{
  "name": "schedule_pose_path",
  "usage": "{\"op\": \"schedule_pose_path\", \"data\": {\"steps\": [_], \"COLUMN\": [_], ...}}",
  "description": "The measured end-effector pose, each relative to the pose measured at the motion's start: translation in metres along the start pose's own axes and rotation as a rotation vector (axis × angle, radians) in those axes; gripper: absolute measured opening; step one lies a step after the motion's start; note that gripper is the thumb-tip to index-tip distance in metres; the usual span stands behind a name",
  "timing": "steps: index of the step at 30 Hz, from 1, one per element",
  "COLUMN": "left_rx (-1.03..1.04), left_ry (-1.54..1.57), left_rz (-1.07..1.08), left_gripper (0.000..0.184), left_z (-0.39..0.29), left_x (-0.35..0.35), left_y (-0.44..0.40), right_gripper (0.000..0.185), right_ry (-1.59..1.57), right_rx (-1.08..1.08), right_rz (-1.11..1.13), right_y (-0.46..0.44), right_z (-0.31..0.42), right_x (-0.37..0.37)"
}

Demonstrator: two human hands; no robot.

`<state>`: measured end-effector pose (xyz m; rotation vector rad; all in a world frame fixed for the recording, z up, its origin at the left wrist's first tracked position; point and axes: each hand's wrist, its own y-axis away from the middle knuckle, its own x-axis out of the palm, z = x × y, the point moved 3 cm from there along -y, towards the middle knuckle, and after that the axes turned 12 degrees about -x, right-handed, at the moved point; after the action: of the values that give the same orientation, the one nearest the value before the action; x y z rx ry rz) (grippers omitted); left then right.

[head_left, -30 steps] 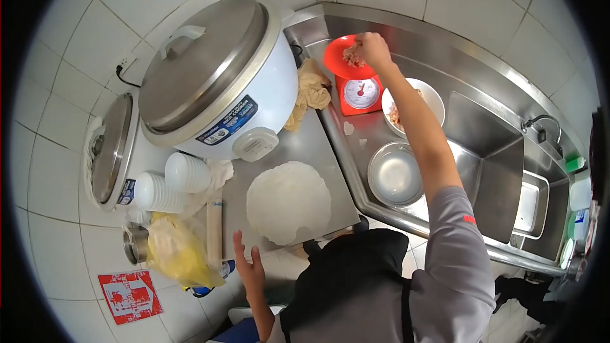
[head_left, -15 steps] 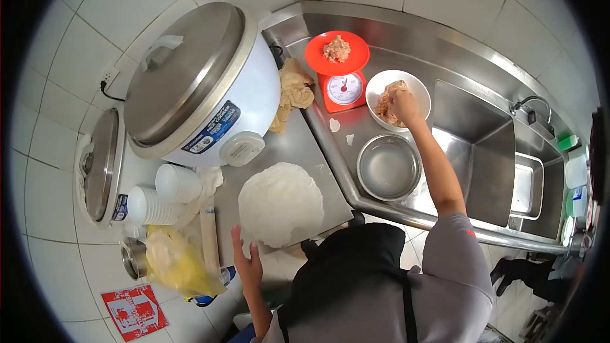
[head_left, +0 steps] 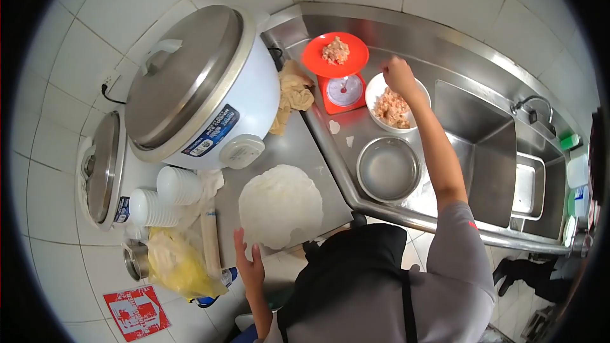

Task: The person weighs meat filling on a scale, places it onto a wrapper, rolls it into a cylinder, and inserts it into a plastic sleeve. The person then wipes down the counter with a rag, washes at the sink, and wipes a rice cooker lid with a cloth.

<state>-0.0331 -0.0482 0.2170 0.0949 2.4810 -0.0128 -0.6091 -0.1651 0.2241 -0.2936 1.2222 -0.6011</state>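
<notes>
My right hand [head_left: 399, 75] is closed above the far rim of a white bowl [head_left: 425, 98]. Whatever its fingers may hold is hidden. Pinkish minced meat [head_left: 391, 109] lies in that bowl. To its left stands a red kitchen scale [head_left: 329, 103], with a clump of the same meat [head_left: 335, 51] on its round red plate [head_left: 311, 57]. My left hand [head_left: 250, 265] is open, fingers apart and holding nothing visible, beside the lower left edge of a flat, round white sheet of dough [head_left: 281, 206] on the metal counter.
A metal bowl of liquid [head_left: 389, 168] stands near the sink [head_left: 473, 133]. At left are a large rice cooker [head_left: 254, 82], stacked white cups [head_left: 152, 208], a rolling pin [head_left: 210, 238] and a yellow bag [head_left: 181, 267]. A brown cloth [head_left: 293, 92] lies beside the cooker.
My right hand has risen out of the white bowl, away from the meat and towards the wall. My left hand has stayed nearly in place.
</notes>
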Motion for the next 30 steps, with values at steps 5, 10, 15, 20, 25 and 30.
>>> {"op": "schedule_pose_path", "data": {"steps": [5, 10, 15, 20, 25, 30], "left_rx": [0.006, -0.037, -0.115, -0.117, 0.057, 0.112], "left_ry": [-0.028, -0.002, 0.008, 0.024, -0.052, -0.032], "left_rz": [0.009, -0.071, -0.085, -0.065, -0.032, 0.117], "left_gripper": [0.053, 0.057, 0.061, 0.049, 0.048, 0.057], "left_z": [-0.012, 0.000, 0.015, 0.028, 0.038, 0.034], "left_x": [-0.004, -0.008, -0.010, -0.016, -0.010, 0.002], "left_y": [0.003, 0.014, 0.027, 0.023, 0.002, -0.039], "right_gripper": [0.024, 0.030, 0.018, 0.032, 0.034, 0.049], "right_ry": [-0.018, 0.161, 0.246, -1.122, -1.372, -0.842], "right_rx": [-0.293, -0.246, -0.424, 0.299, 0.150, -0.556], "right_rz": [-0.075, 0.091, 0.090, 0.586, 0.774, 1.018], "right_y": [-0.097, -0.098, -0.087, -0.106, -0.039, 0.095], "right_z": [0.072, 0.084, 0.073, 0.015, 0.121, 0.297], "right_x": [0.040, 0.090, 0.083, 0.061, 0.043, 0.070]}}
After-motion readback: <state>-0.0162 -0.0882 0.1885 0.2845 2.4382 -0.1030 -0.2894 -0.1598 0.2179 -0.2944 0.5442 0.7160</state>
